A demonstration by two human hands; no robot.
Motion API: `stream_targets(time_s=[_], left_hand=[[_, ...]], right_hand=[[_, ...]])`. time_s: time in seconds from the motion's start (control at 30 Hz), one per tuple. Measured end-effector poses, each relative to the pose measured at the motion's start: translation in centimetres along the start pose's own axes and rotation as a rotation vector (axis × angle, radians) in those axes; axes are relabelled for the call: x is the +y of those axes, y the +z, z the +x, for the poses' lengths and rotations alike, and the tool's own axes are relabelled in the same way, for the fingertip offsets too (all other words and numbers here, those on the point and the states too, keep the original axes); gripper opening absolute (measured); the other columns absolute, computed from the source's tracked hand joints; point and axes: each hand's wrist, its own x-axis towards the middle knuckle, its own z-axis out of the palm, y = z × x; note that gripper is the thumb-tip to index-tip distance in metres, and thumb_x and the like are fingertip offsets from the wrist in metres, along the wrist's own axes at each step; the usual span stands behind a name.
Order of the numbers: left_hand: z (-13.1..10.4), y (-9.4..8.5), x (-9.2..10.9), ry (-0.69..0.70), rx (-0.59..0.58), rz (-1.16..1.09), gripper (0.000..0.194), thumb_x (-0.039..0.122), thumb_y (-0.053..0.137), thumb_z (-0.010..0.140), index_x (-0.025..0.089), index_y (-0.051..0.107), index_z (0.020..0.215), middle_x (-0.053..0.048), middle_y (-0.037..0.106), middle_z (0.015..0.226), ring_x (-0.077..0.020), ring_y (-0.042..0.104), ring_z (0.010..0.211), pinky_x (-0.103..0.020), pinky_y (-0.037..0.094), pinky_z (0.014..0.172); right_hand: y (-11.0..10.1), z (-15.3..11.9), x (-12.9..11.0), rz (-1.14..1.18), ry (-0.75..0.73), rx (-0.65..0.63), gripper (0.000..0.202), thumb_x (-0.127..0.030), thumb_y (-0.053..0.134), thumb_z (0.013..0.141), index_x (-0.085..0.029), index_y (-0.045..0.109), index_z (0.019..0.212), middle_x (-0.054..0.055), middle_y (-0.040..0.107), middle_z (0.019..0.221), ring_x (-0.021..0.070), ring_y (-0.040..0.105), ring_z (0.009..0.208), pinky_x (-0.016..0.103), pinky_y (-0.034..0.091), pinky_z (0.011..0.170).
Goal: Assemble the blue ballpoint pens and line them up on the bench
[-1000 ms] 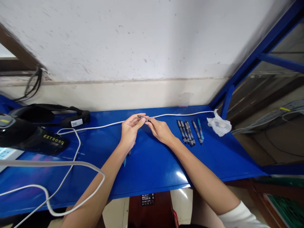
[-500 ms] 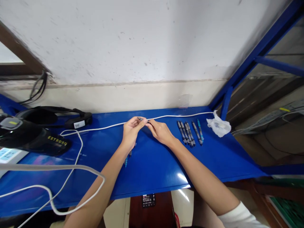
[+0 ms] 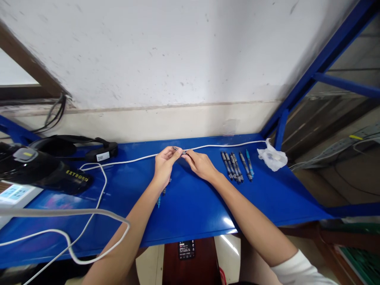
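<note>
Above the middle of the blue table (image 3: 196,206), my two hands meet on a dark pen (image 3: 183,152). My left hand (image 3: 165,162) is closed around one end, and its tip pokes out past the fingers. The fingers of my right hand (image 3: 202,163) pinch the other end; much of the pen is covered. Partly hidden behind my left wrist lie a blue pen (image 3: 159,201) and a dark pen (image 3: 164,191). To the right of my right hand, several dark pens (image 3: 234,166) lie side by side, with a teal pen (image 3: 249,163) at the row's right end.
A crumpled white plastic bag (image 3: 272,156) sits at the right. On the left are a black device marked EXTRORD (image 3: 59,170), a black strap (image 3: 101,148) and a white power strip (image 3: 18,196). White cable (image 3: 101,182) loops across the table. Below the edge lies a phone (image 3: 186,250).
The camera view has shifted slightly, so the things at the left appear a little further right. Both hands keep their hold on the pen, almost unmoved.
</note>
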Motion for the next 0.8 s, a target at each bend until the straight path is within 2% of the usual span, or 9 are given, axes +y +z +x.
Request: stream_targets(time_s=[0.13, 0.3, 0.43, 0.53, 0.6, 0.67, 0.73, 0.8], left_hand=[[-0.2, 0.2, -0.2, -0.005, 0.024, -0.009, 0.029, 0.043, 0.088, 0.085, 0.018, 0.073, 0.092, -0.005, 0.078, 0.096, -0.0172, 0.073, 0.092, -0.03, 0.055, 0.092], [-0.4, 0.5, 0.0, -0.02, 0.016, -0.033, 0.034, 0.046, 0.087, 0.086, 0.019, 0.067, 0.088, -0.007, 0.08, 0.096, -0.0183, 0.074, 0.089, -0.035, 0.055, 0.094], [-0.1, 0.3, 0.0, -0.002, 0.079, 0.009, 0.037, 0.043, 0.092, 0.081, 0.019, 0.064, 0.083, -0.002, 0.074, 0.083, -0.0154, 0.071, 0.08, -0.028, 0.053, 0.082], [0.1, 0.1, 0.1, 0.001, 0.072, 0.036, 0.035, 0.041, 0.094, 0.078, 0.021, 0.072, 0.096, 0.001, 0.071, 0.081, -0.0132, 0.066, 0.075, -0.025, 0.05, 0.075], [0.1, 0.0, 0.4, -0.005, 0.005, 0.048, 0.041, 0.041, 0.092, 0.081, 0.022, 0.076, 0.114, -0.001, 0.073, 0.089, -0.0141, 0.068, 0.081, -0.025, 0.052, 0.079], [0.0, 0.0, 0.8, -0.011, -0.077, 0.044, 0.042, 0.042, 0.088, 0.085, 0.023, 0.077, 0.122, -0.005, 0.077, 0.104, -0.018, 0.072, 0.096, -0.029, 0.055, 0.09], [-0.2, 0.0, 1.0, -0.014, -0.125, 0.026, 0.039, 0.042, 0.086, 0.087, 0.022, 0.079, 0.119, -0.01, 0.079, 0.114, -0.023, 0.073, 0.11, -0.034, 0.055, 0.1], [-0.3, 0.0, 1.1, -0.014, -0.125, 0.016, 0.035, 0.041, 0.087, 0.085, 0.021, 0.08, 0.113, -0.011, 0.08, 0.115, -0.0259, 0.074, 0.113, -0.038, 0.055, 0.104]], right_hand=[[-0.2, 0.1, -0.1, 0.01, -0.015, -0.01, 0.03, -0.039, 0.045, 0.117, -0.02, 0.066, 0.107, 0.007, 0.079, 0.096, 0.018, 0.072, 0.078, 0.026, 0.041, 0.07], [-0.3, 0.1, -0.2, 0.045, -0.042, 0.01, 0.026, -0.037, 0.047, 0.117, -0.023, 0.064, 0.13, 0.01, 0.08, 0.121, 0.0211, 0.077, 0.095, 0.028, 0.048, 0.077], [-0.2, 0.1, -0.5, -0.003, -0.035, -0.001, 0.029, -0.039, 0.046, 0.117, -0.021, 0.067, 0.111, 0.008, 0.081, 0.104, 0.0189, 0.073, 0.079, 0.027, 0.043, 0.069], [-0.1, 0.0, -0.5, -0.029, -0.039, -0.004, 0.031, -0.039, 0.045, 0.117, -0.021, 0.065, 0.103, 0.006, 0.078, 0.093, 0.0173, 0.069, 0.072, 0.027, 0.038, 0.066], [0.0, 0.0, -0.4, -0.024, -0.037, 0.001, 0.03, -0.039, 0.045, 0.117, -0.021, 0.065, 0.104, 0.006, 0.077, 0.091, 0.0171, 0.069, 0.072, 0.027, 0.036, 0.065], [0.0, 0.0, -0.2, -0.012, -0.022, 0.013, 0.029, -0.038, 0.044, 0.117, -0.02, 0.065, 0.107, 0.006, 0.077, 0.092, 0.0175, 0.069, 0.073, 0.027, 0.036, 0.065], [-0.1, 0.0, -0.1, 0.004, -0.009, 0.026, 0.028, -0.037, 0.044, 0.117, -0.02, 0.065, 0.111, 0.006, 0.077, 0.093, 0.0183, 0.071, 0.075, 0.027, 0.037, 0.067], [-0.3, -0.1, -0.1, 0.016, -0.007, 0.036, 0.028, -0.037, 0.044, 0.117, -0.02, 0.065, 0.112, 0.006, 0.077, 0.094, 0.0188, 0.071, 0.077, 0.027, 0.038, 0.068]])
